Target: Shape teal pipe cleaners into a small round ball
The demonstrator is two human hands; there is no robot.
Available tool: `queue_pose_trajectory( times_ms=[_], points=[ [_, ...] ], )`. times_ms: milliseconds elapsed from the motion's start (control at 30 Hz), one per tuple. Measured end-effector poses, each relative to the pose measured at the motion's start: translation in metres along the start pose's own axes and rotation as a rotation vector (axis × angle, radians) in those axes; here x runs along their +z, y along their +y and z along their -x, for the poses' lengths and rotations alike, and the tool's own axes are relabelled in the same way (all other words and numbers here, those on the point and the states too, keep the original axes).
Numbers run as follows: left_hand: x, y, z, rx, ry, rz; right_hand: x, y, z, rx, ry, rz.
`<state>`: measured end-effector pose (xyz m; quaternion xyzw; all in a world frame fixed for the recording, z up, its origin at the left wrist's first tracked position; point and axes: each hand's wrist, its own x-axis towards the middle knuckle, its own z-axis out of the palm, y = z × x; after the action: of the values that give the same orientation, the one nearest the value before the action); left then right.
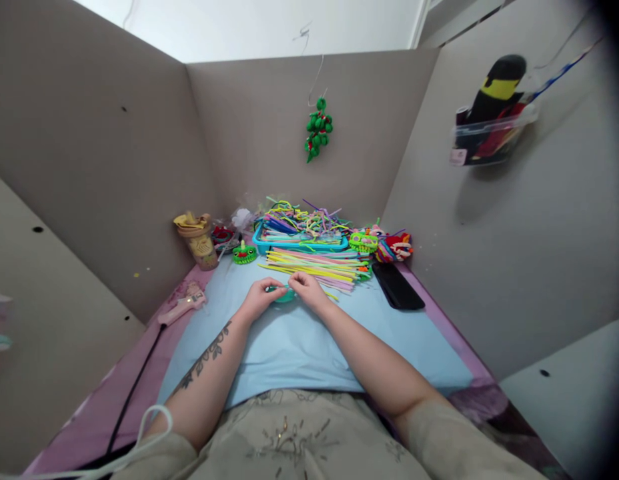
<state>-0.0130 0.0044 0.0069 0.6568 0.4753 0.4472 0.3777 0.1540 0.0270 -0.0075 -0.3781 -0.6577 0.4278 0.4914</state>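
Just in front of the pipe cleaners, my two hands meet over the blue cloth. A small teal-green piece (pixel 284 296), which looks like bent pipe cleaner, is between them. My left hand (pixel 262 298) pinches its left side, with thumb and fingers closed. My right hand (pixel 308 291) is closed at its upper right, fingertips close to those of the left. The fingers cover part of the piece, so its full shape is hidden. Behind the hands lies a row of loose pipe cleaners (pixel 314 265) in yellow, pink and pale green.
A blue tray (pixel 299 247) heaped with pipe cleaners stands at the back. Green figures (pixel 244 253) flank it. A black phone-like slab (pixel 398 287) lies right; a pink glue gun (pixel 182 307) and a cup (pixel 200 245) are left. Grey panels (pixel 299 80) enclose the table.
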Motion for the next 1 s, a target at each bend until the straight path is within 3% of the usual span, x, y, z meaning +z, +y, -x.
queue_pose_trajectory(
  times_ms=[300,467,667,1000],
  points=[
    [0.001,0.002,0.002,-0.025,-0.041,0.007,0.003,-0.004,0.0,-0.075,0.007,0.084],
    [0.001,0.0,0.001,-0.01,-0.034,0.013,0.003,-0.009,0.003,-0.207,0.046,0.181],
    [-0.001,0.0,0.002,-0.002,-0.044,0.011,-0.003,-0.011,0.007,-0.366,-0.028,0.394],
    [-0.001,-0.001,0.002,-0.03,-0.034,0.028,-0.005,-0.013,0.006,-0.369,-0.071,0.412]
  ],
)
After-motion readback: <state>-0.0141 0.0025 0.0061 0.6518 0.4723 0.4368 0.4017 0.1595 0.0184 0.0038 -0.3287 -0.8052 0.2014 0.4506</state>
